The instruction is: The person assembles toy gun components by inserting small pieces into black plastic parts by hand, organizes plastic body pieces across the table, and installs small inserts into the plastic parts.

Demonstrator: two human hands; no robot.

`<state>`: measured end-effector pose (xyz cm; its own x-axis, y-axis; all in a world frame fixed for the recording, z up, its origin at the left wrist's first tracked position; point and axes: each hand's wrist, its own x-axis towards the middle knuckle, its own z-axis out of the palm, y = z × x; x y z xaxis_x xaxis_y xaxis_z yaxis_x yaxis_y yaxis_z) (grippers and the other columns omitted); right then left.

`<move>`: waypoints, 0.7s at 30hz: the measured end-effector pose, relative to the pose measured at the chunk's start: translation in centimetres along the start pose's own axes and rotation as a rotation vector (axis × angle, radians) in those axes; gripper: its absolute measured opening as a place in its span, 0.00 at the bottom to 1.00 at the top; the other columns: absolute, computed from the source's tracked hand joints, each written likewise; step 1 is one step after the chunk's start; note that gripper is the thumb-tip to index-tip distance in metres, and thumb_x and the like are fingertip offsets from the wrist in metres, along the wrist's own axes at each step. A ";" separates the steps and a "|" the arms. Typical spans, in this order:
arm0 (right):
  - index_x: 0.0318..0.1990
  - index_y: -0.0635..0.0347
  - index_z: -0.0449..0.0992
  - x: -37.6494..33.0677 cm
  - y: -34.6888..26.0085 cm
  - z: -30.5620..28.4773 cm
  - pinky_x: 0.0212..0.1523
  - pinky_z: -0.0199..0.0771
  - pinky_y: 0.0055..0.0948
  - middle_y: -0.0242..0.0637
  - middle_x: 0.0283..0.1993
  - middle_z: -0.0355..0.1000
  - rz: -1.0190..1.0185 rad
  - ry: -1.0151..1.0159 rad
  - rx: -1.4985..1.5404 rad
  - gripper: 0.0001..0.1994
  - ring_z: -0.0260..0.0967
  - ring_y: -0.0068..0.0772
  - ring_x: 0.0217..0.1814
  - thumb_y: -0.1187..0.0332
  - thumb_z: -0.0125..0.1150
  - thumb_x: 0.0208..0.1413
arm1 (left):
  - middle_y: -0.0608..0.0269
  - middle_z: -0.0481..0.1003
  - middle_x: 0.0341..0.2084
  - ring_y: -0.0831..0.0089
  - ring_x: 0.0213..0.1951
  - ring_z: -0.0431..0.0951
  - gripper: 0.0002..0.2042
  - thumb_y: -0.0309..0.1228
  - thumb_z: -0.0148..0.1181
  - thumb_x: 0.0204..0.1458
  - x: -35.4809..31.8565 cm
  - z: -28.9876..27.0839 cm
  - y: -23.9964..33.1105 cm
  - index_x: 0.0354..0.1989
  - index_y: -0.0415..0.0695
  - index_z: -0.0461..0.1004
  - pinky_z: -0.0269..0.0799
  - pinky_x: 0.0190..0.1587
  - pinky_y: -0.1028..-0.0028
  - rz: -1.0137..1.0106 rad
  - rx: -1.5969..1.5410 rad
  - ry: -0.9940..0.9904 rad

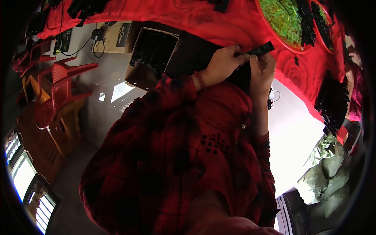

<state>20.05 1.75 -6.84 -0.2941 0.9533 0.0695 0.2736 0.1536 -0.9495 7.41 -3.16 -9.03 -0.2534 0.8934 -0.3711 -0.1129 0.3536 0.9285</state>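
A flat, dark rectangular strip (261, 48) is held between my two hands, over the near edge of the red-covered table (231, 33). My left hand (224, 63), with a red bracelet on its wrist, is closed on the strip's near end. My right hand (262, 72) pinches it from the right side, thumb and fingers pressed together. The strip's far end sticks out past the fingers, to the upper right. My fingers hide its near part, so its exact kind does not show.
A red round tray (261, 11) holds yellow-green pieces beside black ones; another red tray (328, 49) stands right of it. Black strips (332, 98) lie piled at the table's right. An open carton (147, 78) of black items is at left, near a red plastic chair (58, 88).
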 end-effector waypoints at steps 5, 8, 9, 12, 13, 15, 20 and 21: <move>0.47 0.71 0.64 0.2 0.8 0.8 0.33 0.70 0.21 0.39 0.38 0.71 0.024 0.030 0.165 0.15 0.69 0.21 0.34 0.78 0.61 0.56 | 0.67 0.75 0.23 0.81 0.24 0.74 0.07 0.30 0.60 0.56 0.6 0.1 -0.5 0.32 0.39 0.74 0.70 0.27 0.80 0.005 -0.187 -0.020; 0.47 0.70 0.64 0.3 1.5 0.7 0.31 0.71 0.21 0.39 0.36 0.71 -0.033 0.044 0.118 0.15 0.69 0.21 0.31 0.78 0.61 0.57 | 0.66 0.75 0.23 0.81 0.24 0.74 0.07 0.30 0.58 0.57 0.6 0.1 0.0 0.31 0.39 0.73 0.70 0.27 0.80 -0.019 -0.217 -0.050; 0.47 0.70 0.64 0.4 0.8 0.7 0.31 0.71 0.21 0.38 0.36 0.71 -0.006 0.029 0.105 0.14 0.69 0.21 0.31 0.77 0.61 0.57 | 0.65 0.75 0.23 0.80 0.24 0.74 0.08 0.31 0.57 0.58 0.6 0.0 0.2 0.32 0.38 0.73 0.71 0.28 0.80 -0.041 -0.223 -0.066; 0.48 0.70 0.64 0.1 -0.1 1.0 0.33 0.71 0.21 0.38 0.36 0.71 0.029 0.022 0.143 0.15 0.69 0.21 0.33 0.76 0.62 0.57 | 0.65 0.76 0.23 0.80 0.24 0.75 0.11 0.35 0.62 0.56 0.8 -0.8 0.3 0.32 0.38 0.73 0.71 0.27 0.80 -0.154 -0.249 -0.123; 0.49 0.70 0.65 0.0 -0.2 1.0 0.34 0.71 0.21 0.38 0.37 0.71 0.043 0.026 0.196 0.16 0.69 0.21 0.34 0.75 0.62 0.57 | 0.65 0.76 0.23 0.80 0.24 0.75 0.11 0.35 0.62 0.56 0.7 -1.0 0.3 0.32 0.38 0.73 0.71 0.27 0.80 -0.150 -0.250 -0.125; 0.50 0.71 0.65 0.3 -0.8 0.3 0.36 0.71 0.22 0.38 0.38 0.72 0.096 0.020 0.221 0.17 0.70 0.22 0.36 0.73 0.63 0.58 | 0.63 0.78 0.28 0.79 0.28 0.76 0.11 0.32 0.60 0.55 0.4 -1.7 0.2 0.38 0.37 0.73 0.72 0.32 0.80 -0.033 -0.278 -0.235; 0.53 0.71 0.68 0.5 -1.7 -1.5 0.44 0.70 0.25 0.35 0.43 0.73 0.220 -0.046 0.309 0.19 0.70 0.23 0.43 0.66 0.62 0.60 | 0.61 0.77 0.39 0.75 0.40 0.78 0.15 0.26 0.57 0.53 0.1 -3.5 1.5 0.50 0.36 0.71 0.74 0.43 0.75 -0.027 -0.230 -0.460; 0.53 0.71 0.68 0.6 -2.1 -1.6 0.44 0.70 0.25 0.35 0.43 0.73 0.223 -0.047 0.306 0.19 0.70 0.23 0.43 0.66 0.62 0.60 | 0.59 0.76 0.41 0.73 0.42 0.78 0.19 0.25 0.56 0.52 0.1 -3.7 1.9 0.53 0.36 0.70 0.74 0.46 0.75 0.006 -0.195 -0.501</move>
<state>20.72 2.38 -4.31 -0.3015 0.9406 -0.1563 0.0513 -0.1477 -0.9877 3.57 -3.41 -7.40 0.2298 0.9348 -0.2708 -0.3011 0.3328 0.8936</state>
